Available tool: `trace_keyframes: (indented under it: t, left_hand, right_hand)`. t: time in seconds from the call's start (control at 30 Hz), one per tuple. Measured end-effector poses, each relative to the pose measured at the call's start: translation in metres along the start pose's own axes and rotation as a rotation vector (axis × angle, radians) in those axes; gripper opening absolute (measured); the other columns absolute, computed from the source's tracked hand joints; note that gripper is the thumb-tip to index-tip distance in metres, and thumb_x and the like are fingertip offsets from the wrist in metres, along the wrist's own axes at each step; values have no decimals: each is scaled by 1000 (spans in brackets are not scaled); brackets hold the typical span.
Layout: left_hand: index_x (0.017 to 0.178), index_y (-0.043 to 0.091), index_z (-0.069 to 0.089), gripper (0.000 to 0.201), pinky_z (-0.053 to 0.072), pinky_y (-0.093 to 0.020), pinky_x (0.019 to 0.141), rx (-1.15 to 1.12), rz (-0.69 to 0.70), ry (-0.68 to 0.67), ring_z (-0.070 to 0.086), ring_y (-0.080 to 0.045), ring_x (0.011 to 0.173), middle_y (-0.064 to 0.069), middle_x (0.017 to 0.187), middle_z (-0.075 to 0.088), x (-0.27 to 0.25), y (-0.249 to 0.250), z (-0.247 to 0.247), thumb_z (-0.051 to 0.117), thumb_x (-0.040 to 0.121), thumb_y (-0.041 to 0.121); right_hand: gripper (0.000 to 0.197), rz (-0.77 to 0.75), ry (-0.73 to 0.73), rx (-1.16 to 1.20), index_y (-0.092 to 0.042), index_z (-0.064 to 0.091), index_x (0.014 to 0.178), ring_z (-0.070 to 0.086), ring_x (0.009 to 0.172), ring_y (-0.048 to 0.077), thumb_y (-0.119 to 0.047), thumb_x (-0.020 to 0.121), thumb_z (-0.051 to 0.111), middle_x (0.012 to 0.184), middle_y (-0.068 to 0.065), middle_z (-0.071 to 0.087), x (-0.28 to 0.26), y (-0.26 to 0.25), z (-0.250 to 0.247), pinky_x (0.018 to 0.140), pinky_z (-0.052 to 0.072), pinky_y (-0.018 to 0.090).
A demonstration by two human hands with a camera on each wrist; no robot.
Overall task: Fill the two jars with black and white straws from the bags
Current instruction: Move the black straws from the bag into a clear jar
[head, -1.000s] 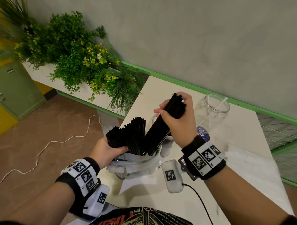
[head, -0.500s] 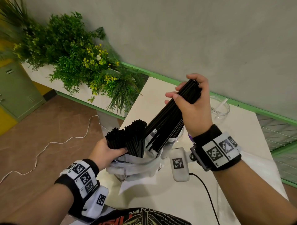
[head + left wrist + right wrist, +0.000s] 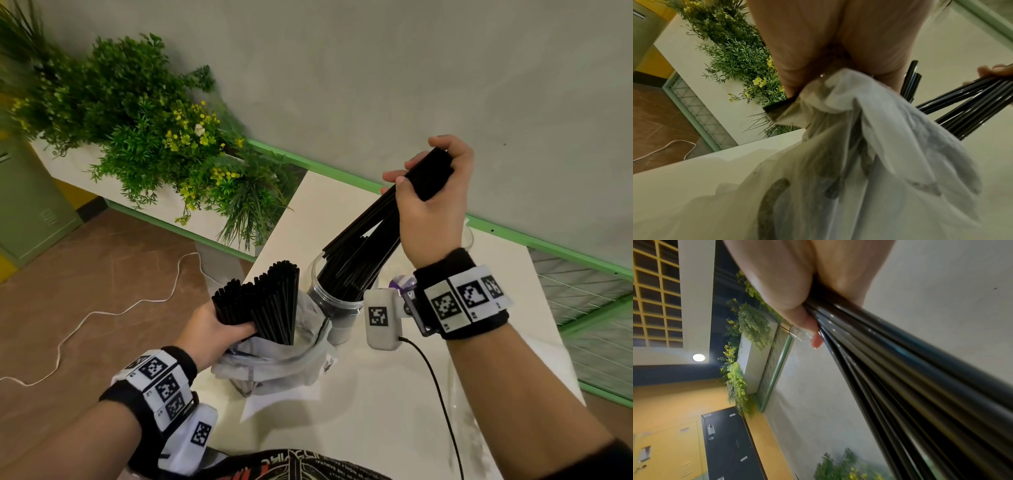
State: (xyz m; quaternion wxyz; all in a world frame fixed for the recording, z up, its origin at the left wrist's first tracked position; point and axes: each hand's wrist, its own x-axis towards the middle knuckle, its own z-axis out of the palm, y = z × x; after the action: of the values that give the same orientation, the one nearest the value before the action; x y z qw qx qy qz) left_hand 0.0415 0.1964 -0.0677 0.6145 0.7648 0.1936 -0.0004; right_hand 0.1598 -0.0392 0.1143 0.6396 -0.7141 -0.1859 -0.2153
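Observation:
My right hand [image 3: 432, 192] grips a bundle of black straws [image 3: 368, 240] by its upper end, high above the table. The lower ends slant down into the mouth of a clear jar [image 3: 334, 301] at the table's left edge. My left hand [image 3: 219, 329] holds the remaining black straws [image 3: 267, 305] together with the crumpled clear plastic bag [image 3: 284, 359] around them, just left of the jar. In the left wrist view the bag [image 3: 869, 162] fills the frame with the right hand's straws [image 3: 970, 104] beyond. The right wrist view shows the gripped bundle [image 3: 900, 369] up close. The second jar is hidden behind my right hand.
The white table [image 3: 394, 411] ends at a left edge beside the bag, with brown floor and a white cable [image 3: 102, 315] below. A planter of green plants [image 3: 154, 137] stands at the back left. A black cable [image 3: 442, 394] runs from my right wrist camera.
My right hand has lifted the bundle of black straws up and to the right, clear of the bag, and the lower ends now dip into the jar. My left hand has stayed put.

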Motion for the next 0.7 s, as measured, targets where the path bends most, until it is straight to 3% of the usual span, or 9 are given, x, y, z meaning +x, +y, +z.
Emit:
trace_keyframes:
  t: [0.3, 0.47, 0.7]
  left_hand:
    - [90, 16, 64, 26, 45, -22, 69, 4, 13, 11, 64, -9, 79, 1, 86, 70, -5, 3, 0, 79, 71, 5]
    - [88, 19, 63, 27, 45, -20, 67, 6, 10, 22, 63, -8, 80, 3, 87, 69, -7, 5, 2, 79, 72, 5]
    - [92, 15, 65, 31, 49, -29, 75, -5, 2, 18, 66, -12, 84, -1, 89, 71, -8, 4, -1, 83, 66, 12]
  right_hand:
    - [50, 68, 12, -105, -34, 40, 105, 68, 90, 17, 12, 86, 49, 97, 13, 54, -38, 48, 10, 90, 52, 45]
    - [37, 96, -154, -216, -28, 46, 105, 63, 92, 11, 0, 86, 61, 92, -5, 60, -56, 74, 13, 87, 50, 28]
    - [17, 174, -487, -377, -25, 57, 98, 59, 91, 10, -17, 87, 68, 96, -10, 63, -61, 91, -2, 79, 49, 26]
